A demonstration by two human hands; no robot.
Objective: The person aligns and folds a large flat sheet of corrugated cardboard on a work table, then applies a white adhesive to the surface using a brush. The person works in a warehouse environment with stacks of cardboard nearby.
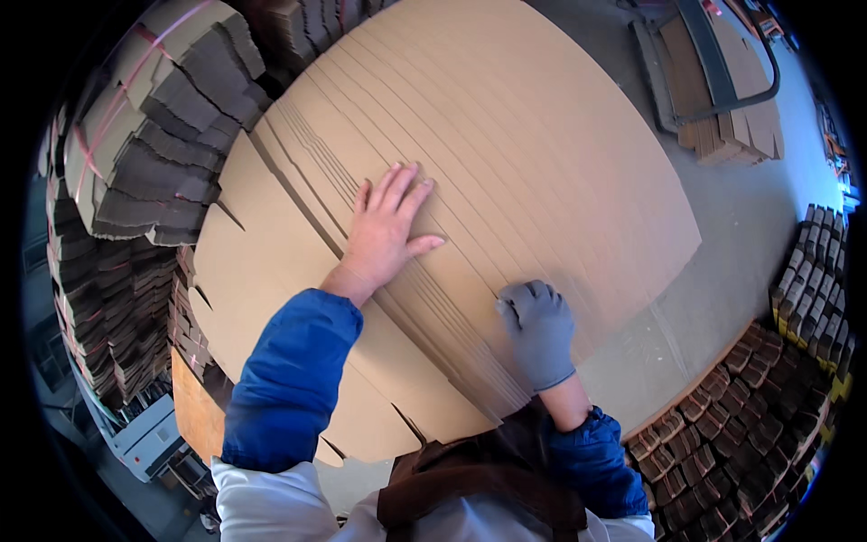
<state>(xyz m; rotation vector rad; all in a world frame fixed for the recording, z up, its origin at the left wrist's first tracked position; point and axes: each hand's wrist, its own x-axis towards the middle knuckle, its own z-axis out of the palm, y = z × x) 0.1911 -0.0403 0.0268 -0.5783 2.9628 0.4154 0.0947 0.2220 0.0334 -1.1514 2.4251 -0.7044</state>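
Note:
Large brown cardboard sheets (560,172) lie fanned out in a stack before me, their long edges stepped one behind another. My left hand (388,226) is bare and rests flat on the fanned sheets, fingers spread. To its right and nearer to me, my right hand (539,332) wears a grey glove. Its fingers are curled in at a sheet's edge; whether they pinch that edge is hidden. More cardboard with cut slots (280,271) shows at the left, beneath the fanned layers.
Tied bundles of cardboard (172,135) are piled high at the left. A cart (722,81) carrying flat cardboard stands at the far right on the grey floor (650,352). Dark stacked bundles (722,443) fill the lower right. At lower left stands a pale machine-like box (149,438).

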